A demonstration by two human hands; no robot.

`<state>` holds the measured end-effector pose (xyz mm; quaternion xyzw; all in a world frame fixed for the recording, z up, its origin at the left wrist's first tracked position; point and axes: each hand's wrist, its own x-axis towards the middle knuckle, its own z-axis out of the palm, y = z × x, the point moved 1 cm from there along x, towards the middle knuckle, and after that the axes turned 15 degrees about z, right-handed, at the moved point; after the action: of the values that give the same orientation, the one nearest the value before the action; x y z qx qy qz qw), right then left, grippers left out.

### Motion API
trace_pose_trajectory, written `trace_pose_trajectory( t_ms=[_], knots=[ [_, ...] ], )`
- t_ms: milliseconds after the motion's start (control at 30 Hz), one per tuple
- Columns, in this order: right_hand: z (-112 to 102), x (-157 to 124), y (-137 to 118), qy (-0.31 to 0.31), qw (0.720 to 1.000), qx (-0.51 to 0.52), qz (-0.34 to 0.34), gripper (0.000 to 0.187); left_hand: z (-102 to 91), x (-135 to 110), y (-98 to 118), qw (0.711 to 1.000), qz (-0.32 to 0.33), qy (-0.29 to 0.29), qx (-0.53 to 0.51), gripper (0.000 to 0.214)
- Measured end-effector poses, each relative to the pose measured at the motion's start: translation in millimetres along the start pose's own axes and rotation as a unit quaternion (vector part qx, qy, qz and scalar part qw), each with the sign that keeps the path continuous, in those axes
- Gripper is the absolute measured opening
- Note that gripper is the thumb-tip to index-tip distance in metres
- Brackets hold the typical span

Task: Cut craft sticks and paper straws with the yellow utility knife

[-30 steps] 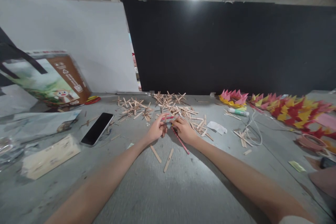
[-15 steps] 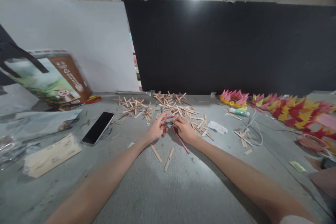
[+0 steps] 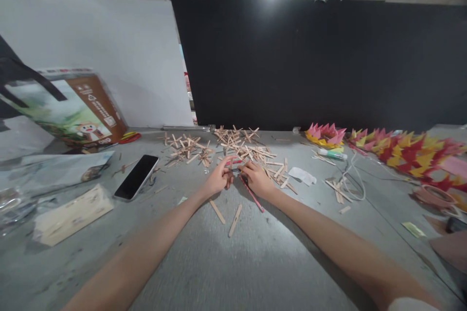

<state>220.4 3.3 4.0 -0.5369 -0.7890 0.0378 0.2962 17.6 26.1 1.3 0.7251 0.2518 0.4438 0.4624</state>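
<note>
Near the middle of the table, my left hand (image 3: 218, 178) and my right hand (image 3: 257, 181) come together, fingers bent and pinching. A thin dark piece (image 3: 235, 171) spans the gap between their fingertips; its kind is too small to make out. A thin pink-red strip (image 3: 255, 198) slants out from under my right hand toward me, and a similar red length shows by my left fingertips. Whether they are one piece is hidden. Two loose wooden craft sticks (image 3: 235, 221) lie on the tabletop just below my hands.
Behind my hands spreads a pile of wooden sticks (image 3: 189, 148), several joined in crosses. A phone (image 3: 136, 177) and a plastic-wrapped packet (image 3: 73, 215) lie left. To the right are white paper (image 3: 302, 176), a glue tube (image 3: 332, 154), a white cable (image 3: 363, 187) and folded paper flowers (image 3: 412, 155).
</note>
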Motion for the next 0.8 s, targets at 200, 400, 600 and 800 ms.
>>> trace_pose_trajectory(
  t_ms=[200, 400, 600, 800],
  knots=[
    [1.6, -0.4, 1.6, 0.000, 1.000, -0.001, -0.006, 0.036, 1.2, 0.1, 3.8, 1.000, -0.009, -0.001, -0.008, 0.074],
    [2.9, -0.2, 2.5, 0.004, 1.000, -0.003, -0.008, 0.038, 2.2, 0.3, 5.0, 1.000, -0.003, 0.003, -0.016, 0.072],
    [1.6, -0.7, 0.8, 0.005, 1.000, -0.007, -0.010, 0.035, 0.7, 0.9, -1.0, 1.000, -0.005, -0.001, -0.013, 0.076],
    [2.6, -0.5, 1.8, 0.005, 1.000, -0.007, -0.012, 0.037, 1.1, 0.8, -2.4, 1.000, -0.008, 0.007, -0.008, 0.071]
  ],
)
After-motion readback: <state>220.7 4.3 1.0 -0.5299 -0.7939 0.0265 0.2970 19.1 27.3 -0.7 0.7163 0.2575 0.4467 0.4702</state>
